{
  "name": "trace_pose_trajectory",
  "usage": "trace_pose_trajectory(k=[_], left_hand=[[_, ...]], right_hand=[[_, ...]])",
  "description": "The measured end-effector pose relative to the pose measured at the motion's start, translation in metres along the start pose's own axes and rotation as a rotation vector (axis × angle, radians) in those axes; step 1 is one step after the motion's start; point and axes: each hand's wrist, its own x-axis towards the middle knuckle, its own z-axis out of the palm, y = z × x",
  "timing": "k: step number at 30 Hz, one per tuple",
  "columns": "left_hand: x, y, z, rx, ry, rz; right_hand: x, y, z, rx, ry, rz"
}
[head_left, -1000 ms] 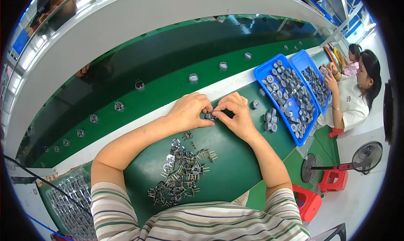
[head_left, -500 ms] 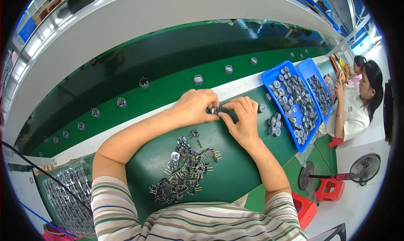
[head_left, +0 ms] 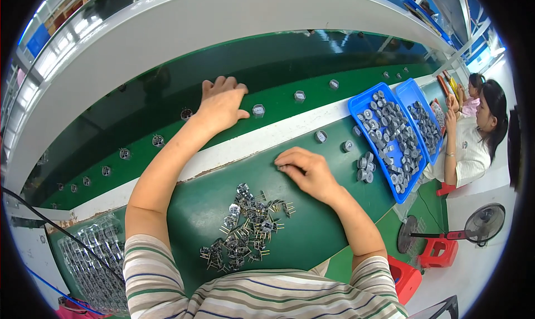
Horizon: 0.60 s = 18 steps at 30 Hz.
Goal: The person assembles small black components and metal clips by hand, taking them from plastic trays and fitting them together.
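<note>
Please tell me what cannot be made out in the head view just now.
All in the head view:
Left hand: its own back hides whatever may lie beneath it.
Right hand: its curled fingers hide most of anything it may be pinching.
Pronged parts: they overlap in the pile, which hides their number.
Clear trays: glare blurs their contents, and the striped sleeve cuts across them.
Farthest small parts: too small for detail.

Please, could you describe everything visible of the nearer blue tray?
The nearer blue tray is shallow, rectangular, raised-rimmed, and looks like plastic. It sits on the green worktop, right of the right hand, which does not touch it, and close beside a similar farther tray. Many loose grey round parts partly cover its floor.
</note>
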Motion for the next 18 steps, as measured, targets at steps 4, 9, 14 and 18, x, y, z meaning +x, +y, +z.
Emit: trace_pose_trajectory(k=[4,9,14,18], left_hand=[[0.0,0.016,0.013,-0.107,0.026,0.137],[-0.001,0.024,0.012,-0.225,0.055,0.18],[-0.024,0.061,0.015,-0.465,-0.162,0.359],[-0.034,0.073,0.021,-0.616,-0.253,0.326]], right_hand=[[0.0,0.01,-0.013,-0.193,0.084,0.0],[0.002,0.012,-0.019,-0.31,0.087,0.017],[0.001,0.013,-0.028,-0.168,0.15,0.047],[0.003,0.012,-0.021,-0.098,0.263,0.071]])
